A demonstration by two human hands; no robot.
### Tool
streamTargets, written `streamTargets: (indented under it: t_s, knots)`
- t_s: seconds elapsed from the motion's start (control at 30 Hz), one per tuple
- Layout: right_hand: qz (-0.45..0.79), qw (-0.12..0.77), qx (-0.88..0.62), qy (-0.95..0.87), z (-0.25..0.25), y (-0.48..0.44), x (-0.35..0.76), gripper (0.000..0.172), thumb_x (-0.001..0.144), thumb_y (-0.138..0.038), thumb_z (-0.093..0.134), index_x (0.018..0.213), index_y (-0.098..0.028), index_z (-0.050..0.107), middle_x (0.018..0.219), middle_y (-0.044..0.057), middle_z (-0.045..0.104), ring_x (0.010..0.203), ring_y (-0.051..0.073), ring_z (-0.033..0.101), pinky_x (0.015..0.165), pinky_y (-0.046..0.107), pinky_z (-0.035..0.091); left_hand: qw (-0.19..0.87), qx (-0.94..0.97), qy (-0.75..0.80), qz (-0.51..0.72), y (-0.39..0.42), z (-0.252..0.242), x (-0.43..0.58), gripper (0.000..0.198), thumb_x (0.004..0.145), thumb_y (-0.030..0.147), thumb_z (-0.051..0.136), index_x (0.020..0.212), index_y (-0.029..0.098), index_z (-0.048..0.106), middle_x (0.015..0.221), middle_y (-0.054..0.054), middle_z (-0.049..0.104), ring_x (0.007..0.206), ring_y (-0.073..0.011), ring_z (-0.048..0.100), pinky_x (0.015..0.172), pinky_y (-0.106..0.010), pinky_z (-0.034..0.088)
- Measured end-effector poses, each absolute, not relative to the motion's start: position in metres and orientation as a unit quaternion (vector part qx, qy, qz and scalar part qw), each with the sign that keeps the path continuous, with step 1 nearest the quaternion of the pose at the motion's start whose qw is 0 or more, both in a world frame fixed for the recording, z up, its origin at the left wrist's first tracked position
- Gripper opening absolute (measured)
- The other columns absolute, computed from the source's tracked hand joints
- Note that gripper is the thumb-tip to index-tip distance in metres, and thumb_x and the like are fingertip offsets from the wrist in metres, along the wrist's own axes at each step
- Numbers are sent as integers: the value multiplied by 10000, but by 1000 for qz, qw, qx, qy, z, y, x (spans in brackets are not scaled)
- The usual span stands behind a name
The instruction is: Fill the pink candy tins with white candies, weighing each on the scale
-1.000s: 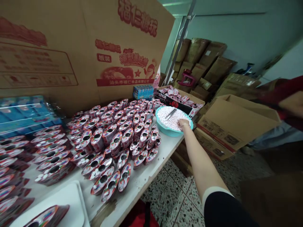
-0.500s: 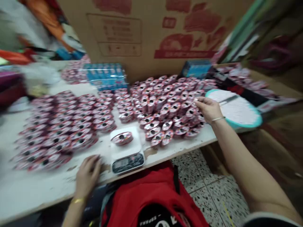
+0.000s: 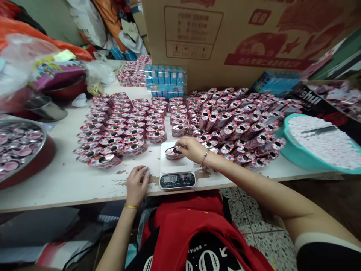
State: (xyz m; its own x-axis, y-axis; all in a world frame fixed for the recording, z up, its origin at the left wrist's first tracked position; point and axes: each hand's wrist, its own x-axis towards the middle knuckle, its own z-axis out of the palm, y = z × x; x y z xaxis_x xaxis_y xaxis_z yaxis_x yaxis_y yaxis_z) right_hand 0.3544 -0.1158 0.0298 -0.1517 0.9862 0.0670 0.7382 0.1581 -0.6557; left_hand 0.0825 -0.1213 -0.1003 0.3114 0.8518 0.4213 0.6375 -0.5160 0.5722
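Observation:
A small white digital scale (image 3: 177, 172) sits at the front edge of the white table (image 3: 64, 180). One red oval tin with a dark hole in its lid (image 3: 172, 153) rests on the scale. My right hand (image 3: 191, 148) is over that tin, fingers pinched together at its hole. My left hand (image 3: 137, 184) lies flat on the table just left of the scale, fingers stretched out. Several similar tins (image 3: 118, 126) lie in rows to the left and in a looser heap (image 3: 239, 120) to the right.
A teal basin (image 3: 296, 158) of small white candies with a metal scoop (image 3: 318, 130) stands at the right. A metal pan of lids (image 3: 25, 150) is at the left. Blue packs (image 3: 165, 79) and a big carton (image 3: 239, 37) stand behind. A red garment (image 3: 186, 233) lies on my lap.
My right hand left the basin of white candies, crossed over the heap of tins and now pinches over the tin on the scale. The view swung left.

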Motion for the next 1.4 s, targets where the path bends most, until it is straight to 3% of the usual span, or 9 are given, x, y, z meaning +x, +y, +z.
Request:
streamTargets:
  t_s: [0.27,0.4,0.57,0.73,0.87,1.03,1.2,1.4]
  knots:
    - [226,212,-600,-738,33,-115,349,89,786,-67,580,800,-90,665,794,61,577,743,126,523,717,242,400,161,789,468,364,-122,-95,88,201,852,280,504,985,177,613,965,-81,582,935,-191,557,852,-338,460]
    - [242,255,-596,-722,38,-116,351,86,763,-55,593,768,-110,659,750,40,578,715,114,516,690,242,401,170,786,471,362,-123,-93,89,194,850,278,504,968,174,616,958,-80,581,929,-185,556,849,-329,459]
    - [474,389,-602,-511,43,-119,367,89,806,-196,590,771,-120,620,589,-8,539,499,66,454,486,199,366,179,782,476,361,-124,-93,89,199,854,285,492,962,174,618,959,-79,579,931,-182,553,851,-330,456]
    - [599,476,-562,-315,41,-133,394,140,743,-217,675,793,-107,605,732,46,602,588,65,533,495,172,420,183,778,479,363,-124,-92,90,196,852,286,497,960,177,619,967,-79,576,931,-182,555,850,-328,455]
    - [583,440,-584,-355,34,-146,404,219,693,-212,715,857,-111,613,674,23,589,515,57,490,478,186,429,179,781,476,364,-124,-92,90,185,849,275,507,954,176,621,964,-78,579,932,-182,557,851,-327,457]
    - [489,376,-628,-474,28,-160,393,194,798,-255,593,945,-131,619,578,-19,525,481,80,484,487,220,425,177,782,478,357,-123,-93,89,183,849,272,505,952,177,622,962,-77,577,935,-184,557,855,-334,457]
    - [296,272,-638,-657,30,-170,375,262,838,-158,508,1063,-131,639,779,59,606,719,146,560,717,299,455,173,785,477,355,-123,-92,89,187,849,281,502,947,177,624,961,-78,578,938,-188,558,857,-341,460]
    - [261,157,-622,-722,26,-169,359,349,845,-107,480,1184,-92,562,952,139,630,867,203,573,783,312,432,173,789,476,349,-123,-91,89,185,851,282,501,955,182,617,967,-78,575,941,-192,557,862,-353,460]
